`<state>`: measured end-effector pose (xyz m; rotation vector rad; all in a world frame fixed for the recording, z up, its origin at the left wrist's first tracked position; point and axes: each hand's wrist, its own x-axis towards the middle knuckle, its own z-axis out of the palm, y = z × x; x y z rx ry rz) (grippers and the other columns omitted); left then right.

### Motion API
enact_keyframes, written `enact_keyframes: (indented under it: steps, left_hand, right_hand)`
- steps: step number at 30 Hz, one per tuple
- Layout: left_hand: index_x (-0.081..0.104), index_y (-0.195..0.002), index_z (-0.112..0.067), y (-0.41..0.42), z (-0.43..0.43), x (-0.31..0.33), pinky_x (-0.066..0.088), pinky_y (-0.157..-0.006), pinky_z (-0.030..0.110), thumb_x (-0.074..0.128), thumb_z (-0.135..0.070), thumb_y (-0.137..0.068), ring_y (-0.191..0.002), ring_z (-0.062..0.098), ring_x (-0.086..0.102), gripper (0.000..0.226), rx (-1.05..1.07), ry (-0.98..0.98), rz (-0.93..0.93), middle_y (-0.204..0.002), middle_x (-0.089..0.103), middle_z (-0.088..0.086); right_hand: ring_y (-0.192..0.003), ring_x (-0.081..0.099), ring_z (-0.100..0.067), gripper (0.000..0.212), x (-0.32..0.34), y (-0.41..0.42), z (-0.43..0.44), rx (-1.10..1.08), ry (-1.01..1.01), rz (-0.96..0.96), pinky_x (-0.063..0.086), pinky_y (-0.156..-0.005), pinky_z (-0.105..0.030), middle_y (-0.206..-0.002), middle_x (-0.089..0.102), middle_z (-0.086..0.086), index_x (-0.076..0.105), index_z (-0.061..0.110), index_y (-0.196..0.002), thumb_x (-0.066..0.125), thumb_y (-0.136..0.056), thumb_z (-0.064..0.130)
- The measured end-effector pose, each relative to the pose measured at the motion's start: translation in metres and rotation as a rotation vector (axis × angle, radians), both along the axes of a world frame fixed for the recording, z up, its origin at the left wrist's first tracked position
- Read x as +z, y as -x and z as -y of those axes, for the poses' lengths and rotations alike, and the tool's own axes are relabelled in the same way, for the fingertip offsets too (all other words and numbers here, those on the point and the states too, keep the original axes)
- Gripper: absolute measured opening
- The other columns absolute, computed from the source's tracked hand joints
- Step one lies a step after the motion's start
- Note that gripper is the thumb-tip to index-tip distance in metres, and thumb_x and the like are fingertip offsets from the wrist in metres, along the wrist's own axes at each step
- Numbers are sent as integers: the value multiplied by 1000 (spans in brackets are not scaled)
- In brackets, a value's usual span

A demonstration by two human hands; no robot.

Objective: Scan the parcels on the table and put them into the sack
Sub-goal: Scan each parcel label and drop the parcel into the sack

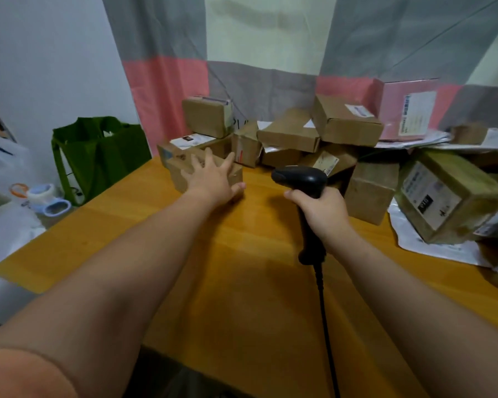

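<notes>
curtain [161, 81]: grey, pink and pale panels, hanging behind the tabletop's far edge.
tabletop [227, 268]: orange-brown wood, bare along the near edge and through the middle.
parcel pile [291, 133]: brown cardboard boxes heaped along the far edge, stacked and tilted against one another, several with white labels.
green sack [98, 156]: off the tabletop, just past its far left corner, standing with mouth open.
pink box [406, 110]: upright at the back of the pile toward the far right corner, white label facing forward.
labelled box [449, 196]: at the right edge, tilted, resting on white plastic mailers.
small parcel [179, 173]: on the tabletop near the far left corner, just in front of the pile, lying flat.
left hand [213, 179]: laid on top of the small parcel, fingers spread and straight, thumb at its near right corner.
right hand [319, 211]: wrapped round the scanner's handle, held above the middle of the tabletop.
scanner [299, 176]: black, upright, head pointing left toward the small parcel.
cable [325, 326]: black, running from the handle's base down to the near edge.
</notes>
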<state>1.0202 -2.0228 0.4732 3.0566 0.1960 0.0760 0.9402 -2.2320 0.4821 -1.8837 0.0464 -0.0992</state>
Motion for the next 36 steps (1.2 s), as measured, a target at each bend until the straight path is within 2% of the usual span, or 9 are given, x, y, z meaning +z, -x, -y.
enact_keyframes:
  steps: [6, 12, 16, 22, 25, 28, 32, 35, 36]
  left_hand:
    - [17, -149, -39, -3, 7, -7, 22, -110, 64, 37, -76, -84, -142, 49, 0, 78, -56, 6, -70, -157, 11, 20]
    - [34, -139, -42, 72, 19, -22, 40, -101, 50, 35, -75, -84, -140, 35, 20, 65, -390, -3, 182, -146, 34, 11]
    - [37, -137, -46, 120, 24, -16, 35, -106, 49, 27, -83, -74, -142, 27, 17, 74, -557, 42, 102, -150, 32, 6]
    - [34, -143, -39, 182, 17, -13, 30, -107, 38, 51, -62, -86, -140, 15, 19, 64, -768, 104, 146, -149, 33, -1]
    - [26, -147, -35, 204, 20, -18, 28, -111, 48, 48, -66, -82, -141, 18, 15, 76, -633, 118, 233, -153, 25, 0]
    - [28, -144, -42, 221, 31, -29, 28, -109, 51, 48, -78, -75, -140, 30, 16, 80, -286, 282, 202, -153, 17, 3]
    - [41, -132, -40, 231, 39, -40, 43, -91, 31, 62, -63, -77, -110, 19, 45, 64, -104, 638, 227, -131, 34, 2]
    - [46, -119, -31, 233, 36, -39, 47, -88, 38, 51, -59, -88, -106, 19, 54, 43, -53, 1049, 156, -119, 53, -2]
    - [46, -116, -28, 233, 35, -38, 46, -84, 37, 46, -58, -91, -104, 19, 54, 39, -6, 1079, 136, -116, 55, -2]
  right_hand:
    - [-59, 49, -13, 29, -18, -4, 3, -34, 12, -30, 33, -55, -27, -56, 44, 5, 55, 19, -64, 74, -80, 33]
    - [-76, 57, -18, 18, -15, 33, 14, -32, -104, -36, 39, -62, -30, -74, 58, 1, 64, 20, -79, 74, -79, 35]
    - [-81, 62, -24, 22, -5, 72, 26, -25, -178, -49, 47, -75, -36, -82, 65, -6, 68, 15, -89, 73, -80, 34]
    - [-62, 62, -18, 21, 3, 132, 55, -6, -206, -39, 49, -69, -38, -69, 65, -4, 69, 9, -83, 73, -81, 30]
    - [-77, 64, -27, 21, -3, 154, 59, -36, -184, -32, 50, -78, -44, -76, 66, -8, 69, 10, -82, 74, -79, 31]
    - [-84, 62, -27, 20, -13, 172, 57, -50, -187, -13, 46, -74, -39, -81, 65, -6, 70, 14, -86, 75, -79, 31]
    - [-80, 59, -13, 11, -30, 193, 55, -67, -178, 8, 39, -62, -26, -78, 64, 6, 66, 26, -82, 75, -79, 31]
    - [-84, 59, -9, 12, -40, 203, 57, -115, -260, 27, 41, -65, -26, -83, 66, 8, 64, 31, -79, 75, -79, 29]
    - [-85, 59, -9, 12, -41, 204, 59, -145, -293, 28, 41, -65, -27, -84, 66, 8, 63, 32, -78, 75, -79, 30]
